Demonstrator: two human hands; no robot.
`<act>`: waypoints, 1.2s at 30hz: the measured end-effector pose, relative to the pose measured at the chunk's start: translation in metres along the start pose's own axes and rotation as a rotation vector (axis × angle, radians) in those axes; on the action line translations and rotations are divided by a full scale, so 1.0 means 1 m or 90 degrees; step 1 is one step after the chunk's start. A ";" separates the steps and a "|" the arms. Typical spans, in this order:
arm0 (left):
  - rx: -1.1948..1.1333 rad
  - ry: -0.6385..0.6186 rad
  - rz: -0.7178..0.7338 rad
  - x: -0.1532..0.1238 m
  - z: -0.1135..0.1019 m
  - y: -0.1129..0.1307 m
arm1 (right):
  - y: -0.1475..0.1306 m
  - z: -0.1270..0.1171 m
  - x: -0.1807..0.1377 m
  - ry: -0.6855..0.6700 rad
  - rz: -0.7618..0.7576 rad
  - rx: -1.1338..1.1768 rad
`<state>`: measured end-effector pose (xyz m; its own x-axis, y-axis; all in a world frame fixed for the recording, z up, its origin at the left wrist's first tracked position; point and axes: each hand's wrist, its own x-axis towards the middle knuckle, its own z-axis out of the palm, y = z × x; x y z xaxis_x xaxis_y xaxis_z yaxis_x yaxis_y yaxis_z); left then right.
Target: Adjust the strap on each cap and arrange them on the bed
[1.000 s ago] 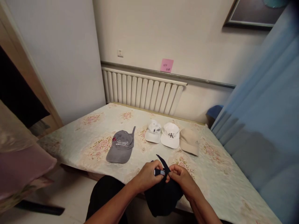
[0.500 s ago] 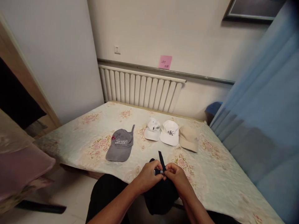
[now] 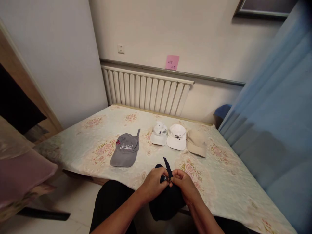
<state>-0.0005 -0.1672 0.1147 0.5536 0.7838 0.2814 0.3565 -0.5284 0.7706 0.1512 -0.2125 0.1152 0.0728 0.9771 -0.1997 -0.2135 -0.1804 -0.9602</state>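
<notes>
The left hand (image 3: 153,183) had a narrow grip, with thumb and fingers closed on the strap of the black cap (image 3: 165,206) next to a small buckle (image 3: 166,178). The right hand (image 3: 184,185) also had a narrow grip, pinching the strap (image 3: 167,165) just beside the buckle. The strap's free end pointed upward between the two hands. The black cap hung below both hands at lower center of the frame, near the edge of the floral cover (image 3: 234,185). A black-clad leg (image 3: 110,198) was positioned to its left. The gray cap (image 3: 125,152), bearing white lettering and a red patch, lay left of center with its strap extended upward. Right of center, three caps lay in a close row: a white cap with a small dark emblem (image 3: 159,134), a white cap with black letters (image 3: 176,138) and a beige cap (image 3: 196,143). Beyond the cover, a white radiator (image 3: 148,91) stood against the wall, below a pink note (image 3: 172,62). A blue curtain (image 3: 273,123) occupied the right side of the frame.
</notes>
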 end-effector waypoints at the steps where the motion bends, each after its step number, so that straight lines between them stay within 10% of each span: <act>1: 0.006 0.003 0.009 0.000 0.000 -0.001 | 0.001 0.000 0.000 -0.002 0.002 0.006; 26: 0.305 0.058 0.273 -0.009 0.003 -0.013 | 0.001 0.004 -0.001 0.002 0.000 0.053; 36: 0.002 0.075 0.064 -0.009 -0.003 -0.004 | -0.003 0.004 0.000 -0.019 0.011 0.091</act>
<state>-0.0090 -0.1709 0.1106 0.4947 0.7595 0.4225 0.3054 -0.6070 0.7337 0.1482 -0.2117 0.1185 0.0392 0.9773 -0.2080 -0.3519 -0.1813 -0.9183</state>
